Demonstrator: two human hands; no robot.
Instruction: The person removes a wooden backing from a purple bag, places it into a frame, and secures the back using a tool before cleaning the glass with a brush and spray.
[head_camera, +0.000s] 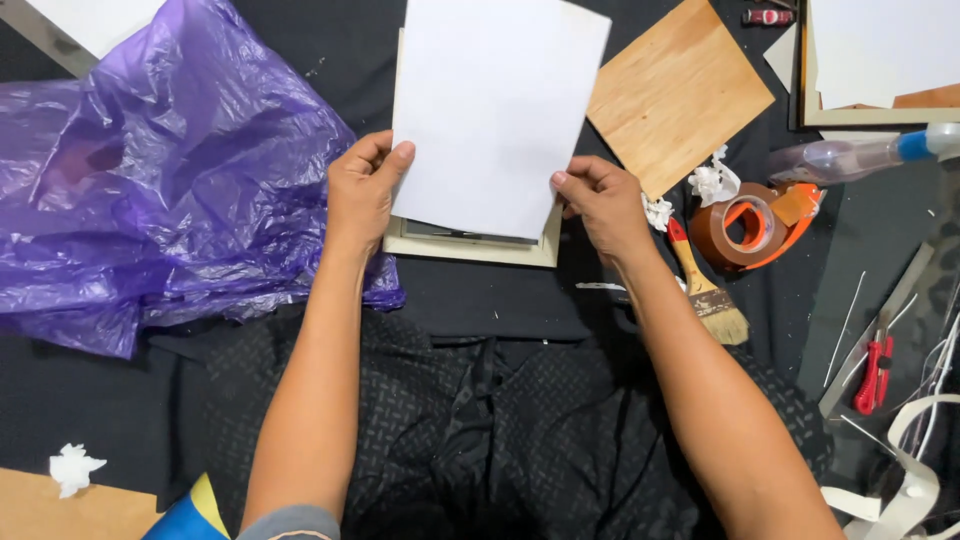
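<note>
Both hands grip a white sheet of paper (495, 110) by its lower corners. The left hand (362, 190) pinches the sheet's lower left corner, thumb on top and fingers curled beneath. The right hand (598, 205) pinches the lower right corner between thumb and fingertips. The sheet lies slightly tilted over a cream picture frame (470, 245), which peeks out below the paper's bottom edge and rests on the black cloth (500, 295) covering the surface.

At nine o'clock from the sheet, a crumpled purple plastic bag (150, 170) spreads wide, its edge touching the left wrist. At two o'clock lies a square plywood board (675, 90), just beside the sheet's right edge. At three o'clock from the right hand sits an orange tape dispenser (755, 225) loaded with brown tape, with small wads of white tissue (712, 182) near it. A paintbrush (705, 285) with a red and wooden handle lies between the right forearm and the dispenser, bristles pointing toward five o'clock. A clear spray bottle (850, 158) with a blue collar lies on its side at the far right, above the dispenser. Red-handled scissors (873, 372) rest at four o'clock, near loose white strips (910, 480). Another wad of tissue (72, 468) sits at seven o'clock, on a wooden board (60, 510).
</note>
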